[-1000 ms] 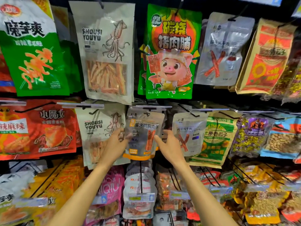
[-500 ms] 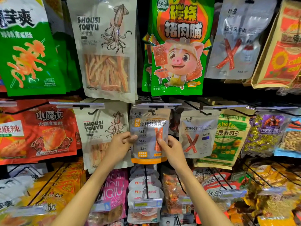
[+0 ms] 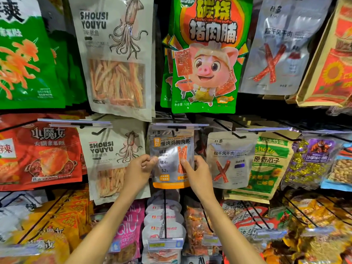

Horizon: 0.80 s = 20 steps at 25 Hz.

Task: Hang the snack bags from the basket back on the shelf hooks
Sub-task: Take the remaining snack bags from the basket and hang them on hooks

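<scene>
A silver snack bag with an orange bottom band (image 3: 170, 149) hangs upright in the middle row, its top under a clear price strip on a black shelf hook (image 3: 176, 128). My left hand (image 3: 138, 173) pinches the bag's left edge with thumb and fingers. My right hand (image 3: 196, 175) pinches its right side, thumb on the front. The basket is out of view.
Packed hanging bags surround it: a squid bag (image 3: 112, 159) at left, a silver dried-meat bag (image 3: 229, 161) at right, a green pig bag (image 3: 205, 54) above. Lower hooks with white pouches (image 3: 163, 212) jut out below my wrists.
My view has moved closer to the shelf. The silver bag has straightened and sits higher against the hook, and both hands have shifted from its sides to pinching its middle.
</scene>
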Tool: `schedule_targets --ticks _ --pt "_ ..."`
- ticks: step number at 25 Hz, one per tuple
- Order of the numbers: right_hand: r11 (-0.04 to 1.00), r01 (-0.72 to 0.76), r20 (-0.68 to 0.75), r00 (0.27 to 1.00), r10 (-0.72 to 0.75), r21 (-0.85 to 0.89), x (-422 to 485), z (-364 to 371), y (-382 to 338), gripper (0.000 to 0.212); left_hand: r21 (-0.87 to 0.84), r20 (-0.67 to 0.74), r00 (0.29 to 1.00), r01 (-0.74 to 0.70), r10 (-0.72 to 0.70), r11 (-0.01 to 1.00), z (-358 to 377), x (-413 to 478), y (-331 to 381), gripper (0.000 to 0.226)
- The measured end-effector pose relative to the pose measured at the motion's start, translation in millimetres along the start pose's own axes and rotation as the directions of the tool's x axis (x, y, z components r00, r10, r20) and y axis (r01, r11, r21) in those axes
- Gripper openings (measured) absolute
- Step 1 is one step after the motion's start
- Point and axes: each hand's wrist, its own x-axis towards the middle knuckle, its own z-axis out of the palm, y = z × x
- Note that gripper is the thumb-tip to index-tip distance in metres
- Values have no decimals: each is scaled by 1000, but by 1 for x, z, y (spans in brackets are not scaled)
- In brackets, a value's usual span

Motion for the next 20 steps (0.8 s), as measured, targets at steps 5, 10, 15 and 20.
schedule_targets --ticks 5,10,15,20 --pt "997 -12 -53 999 8 -77 -4 3 -1 44 38 -161 986 -47 53 998 6 -8 1 19" --pt "998 -53 65 996 54 -16 -1 14 8 83 18 -15 999 47 -46 999 12 -14 -1 71" --pt "992 -94 125 989 83 88 6 27 19 85 -26 95 982 164 -161 986 20 -18 10 56" --pt "993 -109 105 989 104 49 6 30 20 86 -80 86 984 161 -154 984 20 -22 17 57"
